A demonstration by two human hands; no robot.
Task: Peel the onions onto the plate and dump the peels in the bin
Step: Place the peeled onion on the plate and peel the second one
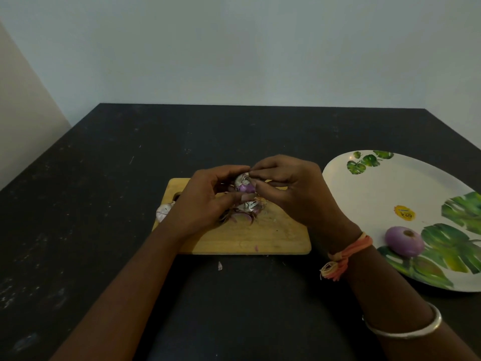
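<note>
Both hands hold a small purple onion [244,185] just above the wooden cutting board [273,235]. My left hand [208,196] grips it from the left, thumb underneath. My right hand [289,188] pinches its papery skin at the top. A heap of peels [244,212] lies on the board below the onion. A peeled purple onion [404,241] sits on the white leaf-patterned plate [369,196] at the right. Another unpeeled onion [164,211] lies at the board's left edge, partly hidden by my left hand. No bin is in view.
The board and plate rest on a dark table [104,178] against a pale wall. One stray bit of peel [220,266] lies on the table in front of the board. The plate carries a yellow sticker [404,212].
</note>
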